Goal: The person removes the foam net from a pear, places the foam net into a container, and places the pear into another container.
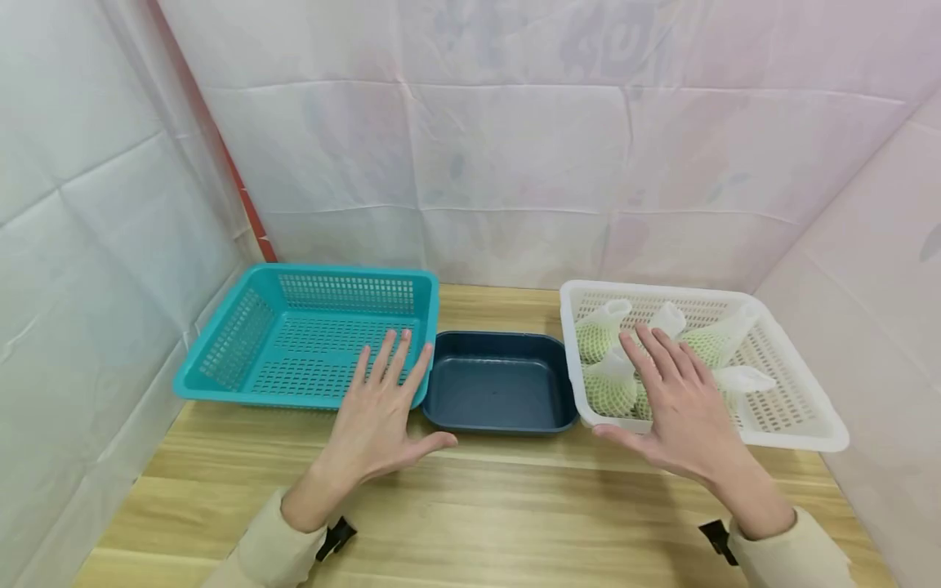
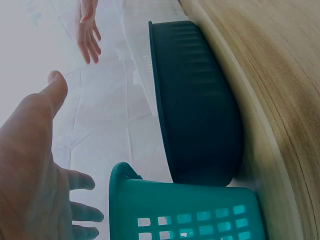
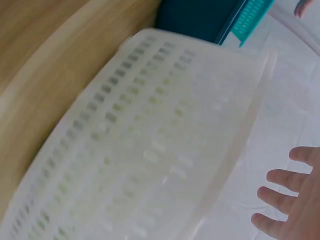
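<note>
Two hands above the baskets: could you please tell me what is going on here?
A person is holding both hands with fingers spread above a wooden table, and neither hand grips anything. The left hand is by the near edge of the teal basket; the right hand is over the white basket. The visible items in pale netting are all in the white basket. A dark blue tray stands between the two baskets.

No text can be read with certainty. On the pale back sheet, near the top edge and right of the middle in the head view, large, faint letter-like shapes show, too washed out to read; bluish marks further left are equally illegible.
</note>
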`<state>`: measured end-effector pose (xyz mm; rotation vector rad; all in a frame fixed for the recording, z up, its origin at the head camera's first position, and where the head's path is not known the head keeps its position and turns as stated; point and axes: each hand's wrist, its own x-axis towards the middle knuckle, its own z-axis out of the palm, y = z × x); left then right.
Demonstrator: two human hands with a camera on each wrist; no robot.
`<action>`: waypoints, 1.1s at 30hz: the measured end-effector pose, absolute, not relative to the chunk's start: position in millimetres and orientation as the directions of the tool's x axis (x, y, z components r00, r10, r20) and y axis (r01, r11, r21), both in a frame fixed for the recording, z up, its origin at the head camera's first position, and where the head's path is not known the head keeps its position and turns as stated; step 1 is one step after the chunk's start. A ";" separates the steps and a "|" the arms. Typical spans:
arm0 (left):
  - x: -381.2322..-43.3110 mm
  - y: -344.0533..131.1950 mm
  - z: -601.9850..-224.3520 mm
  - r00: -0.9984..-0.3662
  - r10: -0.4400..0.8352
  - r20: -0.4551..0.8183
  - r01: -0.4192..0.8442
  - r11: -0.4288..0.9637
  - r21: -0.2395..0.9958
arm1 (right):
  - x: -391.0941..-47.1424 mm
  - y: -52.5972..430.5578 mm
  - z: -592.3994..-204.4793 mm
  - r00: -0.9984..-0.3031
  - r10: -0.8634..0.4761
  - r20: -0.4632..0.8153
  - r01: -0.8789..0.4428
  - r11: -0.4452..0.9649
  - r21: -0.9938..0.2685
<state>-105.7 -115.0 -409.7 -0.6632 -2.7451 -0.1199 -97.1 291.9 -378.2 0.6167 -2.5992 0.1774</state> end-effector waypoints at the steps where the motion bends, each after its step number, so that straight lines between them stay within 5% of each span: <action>1: -105.8 -115.2 -409.8 -0.844 0.431 0.320 0.457 0.890 0.006 | -97.2 294.7 -376.0 -0.799 -0.396 0.453 -0.454 0.891 -0.020; 18: -103.7 -123.4 -411.8 -0.860 0.419 0.291 0.436 0.900 -0.006 | -111.2 327.3 -353.6 -0.820 -0.474 0.319 -0.483 0.874 0.058; 33: -104.8 -123.8 -413.9 -0.853 0.422 0.307 0.446 0.895 0.007 | -144.1 348.0 -352.1 -0.674 -0.663 0.325 -0.660 0.739 0.139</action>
